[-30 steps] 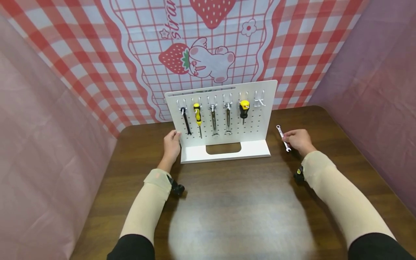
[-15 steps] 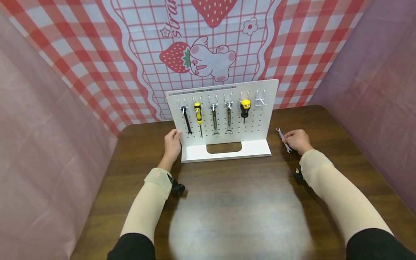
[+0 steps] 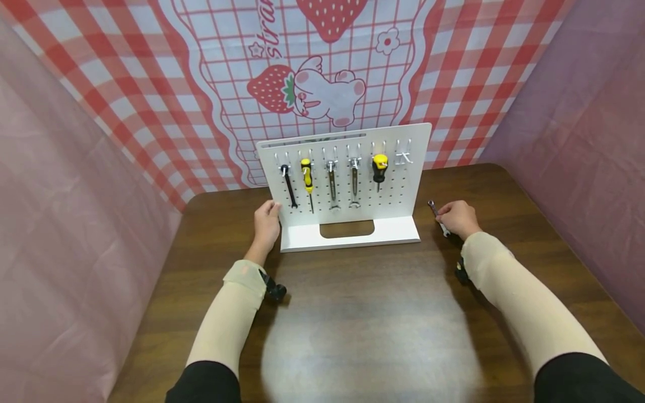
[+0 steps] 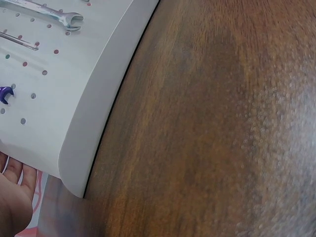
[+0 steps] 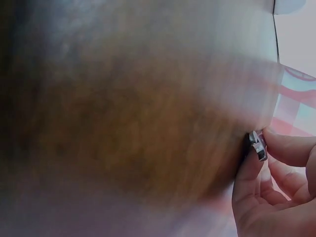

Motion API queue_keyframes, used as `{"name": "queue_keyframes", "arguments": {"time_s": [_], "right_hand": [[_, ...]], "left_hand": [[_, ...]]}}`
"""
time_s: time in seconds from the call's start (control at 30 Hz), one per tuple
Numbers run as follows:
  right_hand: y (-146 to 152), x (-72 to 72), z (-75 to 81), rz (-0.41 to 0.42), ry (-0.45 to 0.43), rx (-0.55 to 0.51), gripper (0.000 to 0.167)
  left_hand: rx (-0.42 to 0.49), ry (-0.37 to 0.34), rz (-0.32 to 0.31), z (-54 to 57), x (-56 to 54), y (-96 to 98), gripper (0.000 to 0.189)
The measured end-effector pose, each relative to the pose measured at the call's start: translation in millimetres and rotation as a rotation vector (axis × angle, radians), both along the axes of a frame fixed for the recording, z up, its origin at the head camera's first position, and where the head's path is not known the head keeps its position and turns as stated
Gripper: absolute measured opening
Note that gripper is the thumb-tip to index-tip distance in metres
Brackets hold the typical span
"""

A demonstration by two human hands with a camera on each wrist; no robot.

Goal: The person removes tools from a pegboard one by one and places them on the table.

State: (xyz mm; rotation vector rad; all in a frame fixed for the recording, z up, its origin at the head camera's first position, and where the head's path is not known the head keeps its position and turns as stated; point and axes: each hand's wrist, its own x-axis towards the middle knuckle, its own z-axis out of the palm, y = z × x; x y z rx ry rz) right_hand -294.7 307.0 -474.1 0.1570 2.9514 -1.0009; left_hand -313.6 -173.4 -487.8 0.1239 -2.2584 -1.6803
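My right hand (image 3: 457, 218) pinches a silver combination wrench (image 3: 432, 206) between thumb and fingers, over the table right of the pegboard. The right wrist view shows the wrench (image 5: 258, 146) end-on at the fingertips. At the board's left edge my left hand (image 3: 266, 225) grips the white pegboard stand (image 3: 297, 239); in the left wrist view its fingers (image 4: 14, 170) go behind the board. On hooks hang a black wrench (image 3: 289, 187), a yellow screwdriver (image 3: 307, 176), two silver wrenches (image 3: 332, 183) and a stubby yellow-black screwdriver (image 3: 379, 168). The far-right hook (image 3: 403, 157) carries no tool.
The stand rests toward the back of a brown wooden table (image 3: 353, 313), its base having a cut-out slot. Behind it hangs a red-checked strawberry cloth (image 3: 322, 95). Pink cloths (image 3: 65, 224) flank both sides.
The right hand has shifted slightly left, with the wrench now lower and more covered by the fingers. The left hand stays on the board's edge.
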Motion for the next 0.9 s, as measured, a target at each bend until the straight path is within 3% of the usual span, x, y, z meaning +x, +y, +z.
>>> {"name": "queue_keyframes", "arguments": {"time_s": [0.2,0.47,0.7,0.9], "right_hand": [[-0.4,-0.6,-2.6,0.001,0.034,0.035,0.021],[-1.9,-2.9,-3.8,-0.037,0.017,0.067,0.022],[-1.6,-0.7,-1.1,-0.028,0.004,0.052,0.022],[-4.9,0.5,2.2,-0.045,0.048,0.028,0.03]], "left_hand": [[0.014,-0.003,0.002,0.9,0.8,0.3,0.017],[0.02,-0.006,0.0,0.5,1.7,-0.1,0.018],[0.007,-0.018,0.006,0.5,1.9,0.4,0.019],[0.019,-0.019,0.011,-0.2,0.5,0.8,0.018]]}}
